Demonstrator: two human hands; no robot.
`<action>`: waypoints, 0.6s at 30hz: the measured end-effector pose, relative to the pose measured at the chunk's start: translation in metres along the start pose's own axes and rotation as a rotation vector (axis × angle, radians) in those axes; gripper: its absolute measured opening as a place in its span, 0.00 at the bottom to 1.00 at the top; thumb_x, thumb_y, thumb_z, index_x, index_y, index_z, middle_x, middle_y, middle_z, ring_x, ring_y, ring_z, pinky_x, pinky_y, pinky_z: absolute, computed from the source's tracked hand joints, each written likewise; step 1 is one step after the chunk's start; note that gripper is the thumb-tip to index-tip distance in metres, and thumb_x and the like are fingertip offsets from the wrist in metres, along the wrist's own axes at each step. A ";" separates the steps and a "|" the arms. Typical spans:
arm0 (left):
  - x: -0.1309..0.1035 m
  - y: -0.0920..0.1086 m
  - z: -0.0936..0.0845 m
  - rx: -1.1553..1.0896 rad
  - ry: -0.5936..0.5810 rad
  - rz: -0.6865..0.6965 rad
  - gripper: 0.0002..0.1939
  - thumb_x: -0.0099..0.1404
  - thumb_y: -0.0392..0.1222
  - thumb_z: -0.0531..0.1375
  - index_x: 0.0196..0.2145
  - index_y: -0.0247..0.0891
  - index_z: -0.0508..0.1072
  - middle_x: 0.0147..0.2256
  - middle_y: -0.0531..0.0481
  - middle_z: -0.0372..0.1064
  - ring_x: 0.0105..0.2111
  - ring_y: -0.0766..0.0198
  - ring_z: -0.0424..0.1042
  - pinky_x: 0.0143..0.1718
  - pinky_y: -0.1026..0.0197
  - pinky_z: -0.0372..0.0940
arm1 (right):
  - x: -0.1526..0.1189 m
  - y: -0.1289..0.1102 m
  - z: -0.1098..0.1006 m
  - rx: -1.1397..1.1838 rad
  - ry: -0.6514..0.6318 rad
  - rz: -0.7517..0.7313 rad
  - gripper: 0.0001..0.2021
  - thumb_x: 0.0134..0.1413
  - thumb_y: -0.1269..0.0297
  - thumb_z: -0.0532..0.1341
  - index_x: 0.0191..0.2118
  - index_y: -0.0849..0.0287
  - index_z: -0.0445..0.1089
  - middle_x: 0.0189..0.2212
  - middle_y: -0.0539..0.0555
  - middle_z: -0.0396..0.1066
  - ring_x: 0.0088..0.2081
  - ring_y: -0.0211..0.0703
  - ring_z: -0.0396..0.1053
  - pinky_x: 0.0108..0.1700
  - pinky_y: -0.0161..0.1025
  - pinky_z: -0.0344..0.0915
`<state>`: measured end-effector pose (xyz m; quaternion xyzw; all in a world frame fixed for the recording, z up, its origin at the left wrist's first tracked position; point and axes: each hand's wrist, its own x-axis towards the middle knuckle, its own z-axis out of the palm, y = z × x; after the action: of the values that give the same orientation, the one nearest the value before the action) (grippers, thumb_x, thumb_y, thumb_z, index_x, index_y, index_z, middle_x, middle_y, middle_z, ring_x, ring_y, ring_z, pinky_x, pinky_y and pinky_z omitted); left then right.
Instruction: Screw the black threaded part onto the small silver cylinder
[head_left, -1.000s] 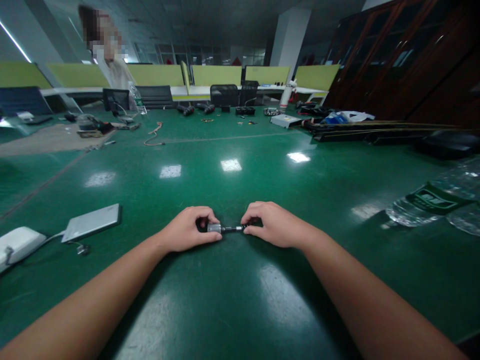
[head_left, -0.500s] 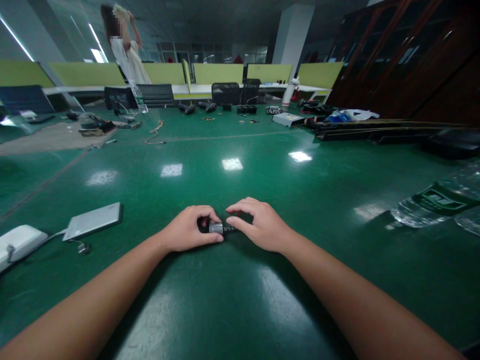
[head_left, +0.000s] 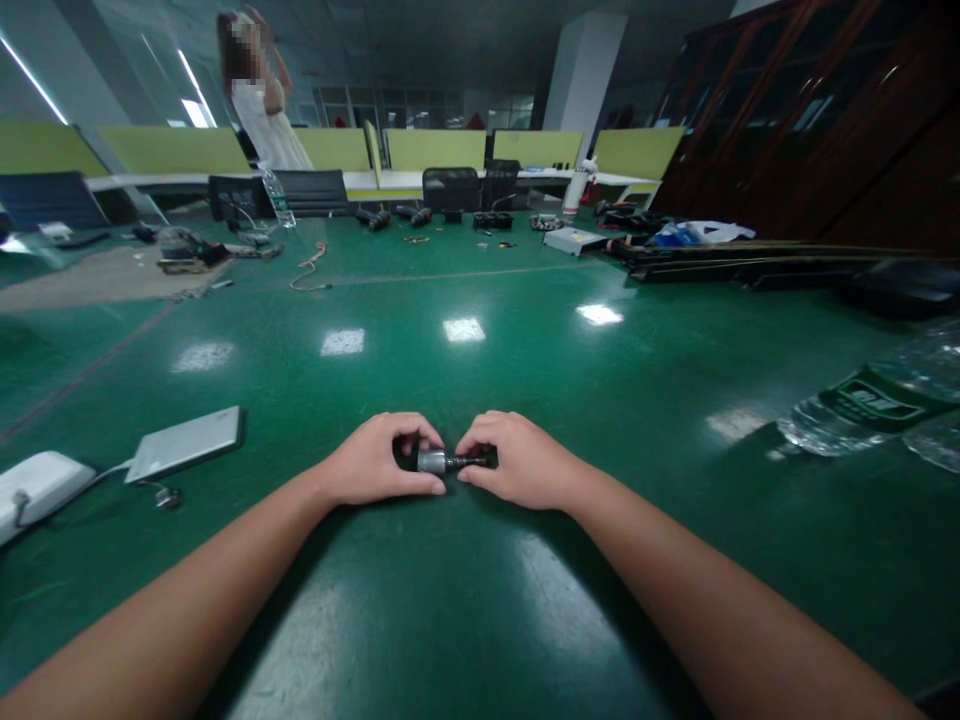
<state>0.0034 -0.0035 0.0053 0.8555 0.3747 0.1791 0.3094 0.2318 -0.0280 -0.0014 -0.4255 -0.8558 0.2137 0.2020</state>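
In the middle of the near table, my left hand (head_left: pixel 379 458) curls its thumb and fingers around a small silver metal cylinder (head_left: pixel 432 461). A thin dark ridged shaft (head_left: pixel 459 462) extends rightward from the cylinder, lying level. My right hand (head_left: pixel 517 460) closes its thumb and index finger on either side of the shaft, whose far end shows inside the curl of the fingers. What exact kind of part this is, I cannot make out. Both hands rest low over the green tabletop (head_left: pixel 465 560).
To the left lie a flat silver box (head_left: pixel 187 443) with a cable and a white device (head_left: pixel 41 485). A large clear water bottle (head_left: pixel 862 405) lies at the right. Tools and parts line the far edge, beside a white box (head_left: pixel 574 240). A person (head_left: pixel 266 110) stands behind.
My right hand has moved slightly down and its fingers have come together around the shaft. My left hand stays nearly in place. The person in the back has shifted a little to the right.
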 end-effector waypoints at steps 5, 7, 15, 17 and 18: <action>0.000 -0.002 0.000 -0.021 -0.014 0.024 0.15 0.61 0.51 0.64 0.38 0.36 0.76 0.30 0.52 0.70 0.30 0.65 0.67 0.32 0.64 0.60 | 0.000 -0.001 0.000 0.009 0.000 -0.012 0.06 0.51 0.66 0.67 0.37 0.58 0.76 0.31 0.52 0.73 0.36 0.40 0.67 0.40 0.37 0.60; 0.000 -0.003 0.001 -0.011 -0.019 0.013 0.14 0.60 0.50 0.65 0.37 0.36 0.77 0.30 0.52 0.70 0.30 0.65 0.67 0.32 0.64 0.60 | 0.000 -0.002 0.000 0.014 0.000 -0.017 0.05 0.51 0.66 0.67 0.36 0.58 0.76 0.31 0.52 0.73 0.36 0.40 0.67 0.40 0.37 0.60; 0.001 -0.001 0.001 0.026 -0.024 -0.011 0.16 0.53 0.48 0.70 0.36 0.37 0.77 0.29 0.53 0.70 0.30 0.64 0.67 0.32 0.64 0.59 | 0.001 -0.004 0.001 0.017 -0.004 -0.038 0.07 0.53 0.64 0.66 0.37 0.59 0.77 0.32 0.52 0.74 0.36 0.40 0.68 0.40 0.37 0.60; 0.001 -0.001 0.001 0.033 -0.023 -0.015 0.16 0.53 0.48 0.70 0.36 0.37 0.77 0.30 0.53 0.70 0.30 0.64 0.68 0.32 0.64 0.59 | 0.001 -0.004 0.002 0.015 -0.009 -0.053 0.08 0.55 0.63 0.65 0.38 0.59 0.77 0.32 0.53 0.75 0.37 0.40 0.68 0.41 0.37 0.61; 0.001 -0.001 0.001 0.035 -0.024 -0.014 0.16 0.53 0.48 0.70 0.36 0.36 0.77 0.30 0.53 0.71 0.30 0.64 0.68 0.32 0.64 0.59 | 0.001 -0.004 0.002 0.012 -0.012 -0.061 0.08 0.56 0.62 0.64 0.39 0.58 0.77 0.33 0.53 0.75 0.37 0.40 0.69 0.42 0.38 0.61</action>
<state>0.0037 -0.0028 0.0036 0.8601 0.3801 0.1600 0.3001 0.2274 -0.0298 -0.0010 -0.3966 -0.8684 0.2150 0.2060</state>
